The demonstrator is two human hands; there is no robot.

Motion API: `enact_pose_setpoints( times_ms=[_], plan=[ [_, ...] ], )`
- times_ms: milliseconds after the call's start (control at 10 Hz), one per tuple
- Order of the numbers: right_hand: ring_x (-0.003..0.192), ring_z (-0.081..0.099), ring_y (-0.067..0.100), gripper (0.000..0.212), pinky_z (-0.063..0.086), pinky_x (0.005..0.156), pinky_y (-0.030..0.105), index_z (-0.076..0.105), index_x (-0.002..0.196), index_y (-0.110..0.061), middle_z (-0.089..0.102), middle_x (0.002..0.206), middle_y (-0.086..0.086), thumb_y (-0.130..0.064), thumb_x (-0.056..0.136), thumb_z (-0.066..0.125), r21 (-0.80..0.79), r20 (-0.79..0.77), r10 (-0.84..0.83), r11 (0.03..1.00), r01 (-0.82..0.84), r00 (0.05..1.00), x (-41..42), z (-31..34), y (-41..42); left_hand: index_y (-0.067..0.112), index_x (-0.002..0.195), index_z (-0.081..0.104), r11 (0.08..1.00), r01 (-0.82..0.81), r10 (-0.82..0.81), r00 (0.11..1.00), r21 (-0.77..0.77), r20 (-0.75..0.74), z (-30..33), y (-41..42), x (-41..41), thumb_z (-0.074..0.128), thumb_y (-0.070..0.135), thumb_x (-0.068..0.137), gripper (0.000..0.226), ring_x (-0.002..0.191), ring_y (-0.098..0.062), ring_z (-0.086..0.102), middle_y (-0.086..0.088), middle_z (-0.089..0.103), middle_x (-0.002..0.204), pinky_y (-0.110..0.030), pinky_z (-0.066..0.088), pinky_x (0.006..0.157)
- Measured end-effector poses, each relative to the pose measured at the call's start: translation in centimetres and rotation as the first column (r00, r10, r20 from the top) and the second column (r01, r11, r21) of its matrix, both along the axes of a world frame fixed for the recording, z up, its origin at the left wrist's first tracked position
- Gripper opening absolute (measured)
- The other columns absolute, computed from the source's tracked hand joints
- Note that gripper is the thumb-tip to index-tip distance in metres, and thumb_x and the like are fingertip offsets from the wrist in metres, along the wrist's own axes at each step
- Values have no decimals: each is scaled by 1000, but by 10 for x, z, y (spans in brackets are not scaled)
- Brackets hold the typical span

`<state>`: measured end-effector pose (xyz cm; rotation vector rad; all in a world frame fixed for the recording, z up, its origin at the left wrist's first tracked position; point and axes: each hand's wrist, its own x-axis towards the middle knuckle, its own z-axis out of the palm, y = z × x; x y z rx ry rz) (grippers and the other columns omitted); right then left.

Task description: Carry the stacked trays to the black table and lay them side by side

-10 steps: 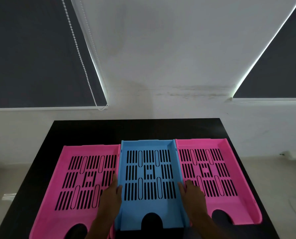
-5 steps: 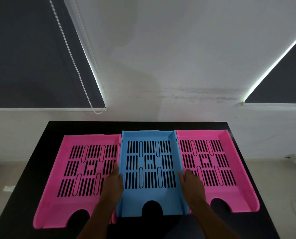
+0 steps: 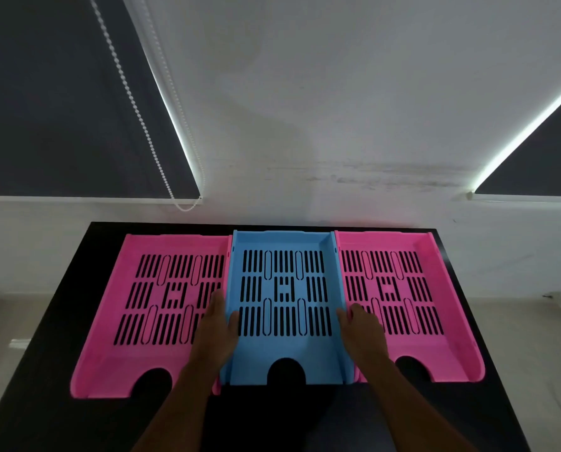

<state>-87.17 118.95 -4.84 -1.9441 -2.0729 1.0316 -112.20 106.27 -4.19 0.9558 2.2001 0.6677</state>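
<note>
Three slotted plastic trays lie side by side on the black table (image 3: 109, 415). A blue tray (image 3: 284, 340) is in the middle, with a pink tray (image 3: 125, 353) on its left and another pink tray (image 3: 436, 350) on its right. My left hand (image 3: 215, 334) grips the blue tray's left wall, thumb inside. On the opposite wall my right hand (image 3: 362, 332) holds the same way. The blue tray's side walls touch or overlap the pink trays' inner edges.
The table's far edge stands against a white wall. Dark roller blinds hang at left and right, with a bead chain (image 3: 135, 109) dangling at the left. Pale floor shows on both sides of the table.
The blue tray has slid away from me toward the wall, with both hands on its sides, and now lines up with the pink trays. The view has tilted slightly.
</note>
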Motion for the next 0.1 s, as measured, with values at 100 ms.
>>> enact_pose_setpoints(
  times_ms=[100],
  plan=[
    [54, 58, 6, 25, 56, 54, 17, 62, 116, -6, 66, 76, 1, -24, 103, 50, 81, -116, -52, 995, 62, 992, 7, 26, -4, 20, 158, -1, 995, 71, -63, 992, 72, -112, 5, -15, 20, 45, 39, 100, 77, 153, -22, -1, -2, -4, 167, -43, 9, 122]
  ],
)
